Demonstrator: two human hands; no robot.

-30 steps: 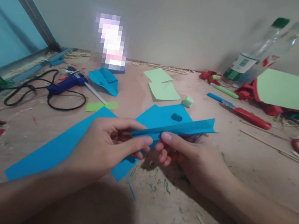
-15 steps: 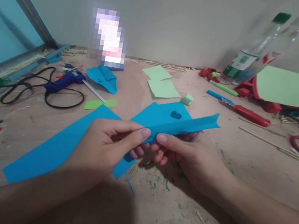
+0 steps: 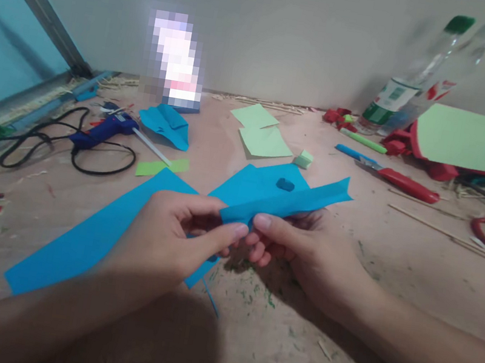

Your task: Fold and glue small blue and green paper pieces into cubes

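Note:
A folded strip of blue paper (image 3: 295, 200) is held between my two hands, its notched end pointing up to the right. My left hand (image 3: 186, 231) pinches the strip's left end, thumb along its lower edge and fingers behind. My right hand (image 3: 301, 243) grips the middle of the lower edge with the thumb in front; its other fingers curl underneath. Behind and below the strip lies a blue sheet (image 3: 265, 179) with a dark hole or patch in it. A long blue sheet (image 3: 90, 237) rests on the table under my left wrist.
A blue glue gun (image 3: 105, 130) with a black cord lies left, near a crumpled blue paper (image 3: 166, 125). Pale green sheets (image 3: 267, 141) sit at the back. Right are a red-handled knife (image 3: 408, 184), plastic bottles (image 3: 390, 104), thin sticks (image 3: 437, 231) and a green sheet (image 3: 479, 142).
My left thumb has slid down off the strip's face to its lower edge, uncovering the left end. The strip has shifted slightly left. My right hand keeps its grip.

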